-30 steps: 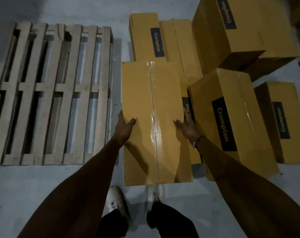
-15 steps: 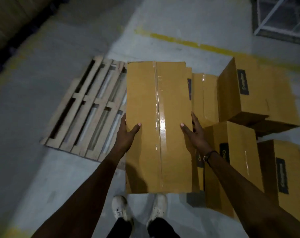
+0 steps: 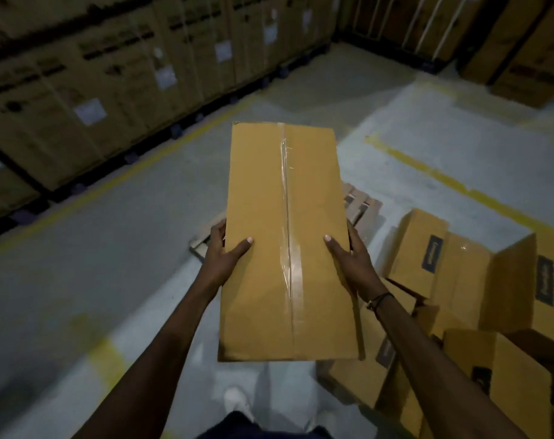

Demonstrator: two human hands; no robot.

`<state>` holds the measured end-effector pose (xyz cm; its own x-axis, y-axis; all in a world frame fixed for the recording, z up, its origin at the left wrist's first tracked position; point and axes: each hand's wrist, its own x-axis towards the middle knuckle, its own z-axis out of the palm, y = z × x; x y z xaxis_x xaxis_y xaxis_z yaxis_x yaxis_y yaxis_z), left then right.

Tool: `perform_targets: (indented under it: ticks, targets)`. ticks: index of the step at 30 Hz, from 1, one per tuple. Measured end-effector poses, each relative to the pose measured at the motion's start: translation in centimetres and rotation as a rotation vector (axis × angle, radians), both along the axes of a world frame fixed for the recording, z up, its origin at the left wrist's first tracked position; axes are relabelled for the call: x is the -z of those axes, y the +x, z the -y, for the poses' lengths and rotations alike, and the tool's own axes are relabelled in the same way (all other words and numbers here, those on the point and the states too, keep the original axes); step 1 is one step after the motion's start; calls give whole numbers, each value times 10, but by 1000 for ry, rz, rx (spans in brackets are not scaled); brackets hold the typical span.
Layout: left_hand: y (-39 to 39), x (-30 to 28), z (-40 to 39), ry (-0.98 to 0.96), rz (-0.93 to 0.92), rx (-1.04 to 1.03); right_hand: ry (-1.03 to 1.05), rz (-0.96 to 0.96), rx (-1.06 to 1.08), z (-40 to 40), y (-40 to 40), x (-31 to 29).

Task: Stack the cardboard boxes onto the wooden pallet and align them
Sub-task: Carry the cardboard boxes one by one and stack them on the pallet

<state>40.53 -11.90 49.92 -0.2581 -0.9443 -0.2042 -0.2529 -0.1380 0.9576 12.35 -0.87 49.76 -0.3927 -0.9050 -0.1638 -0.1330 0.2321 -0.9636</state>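
I hold a long cardboard box (image 3: 263, 242) lifted in front of me, its taped seam running away from me. My left hand (image 3: 222, 255) grips its left edge with the thumb on top. On the right edge, my right hand (image 3: 351, 261) grips the same way. The wooden pallet (image 3: 361, 207) lies on the floor behind and below the box; only its right corner and a bit of its left edge show. Several more cardboard boxes (image 3: 459, 280) with dark labels lie on the floor at my right.
Tall stacked cartons (image 3: 95, 90) on dark pallets line the left and far side. Yellow floor lines (image 3: 443, 179) cross the grey concrete. More large cartons (image 3: 529, 52) stand at the far right. My shoes (image 3: 237, 403) show below the box.
The box has been lifted off the floor pile and raised in front of me. My view has turned and tilted up, so the box now hides most of the pallet.
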Motion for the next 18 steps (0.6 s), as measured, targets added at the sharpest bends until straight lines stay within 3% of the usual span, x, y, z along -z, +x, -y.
perform_targets:
  ticks: [9,18]
  targets:
    - [151,-21,51,-87,31,-147,-72,-29,-216,107,125,-18]
    - [219,-21,148,-99,-21,-216,-64,-21,-276,227,185,-23]
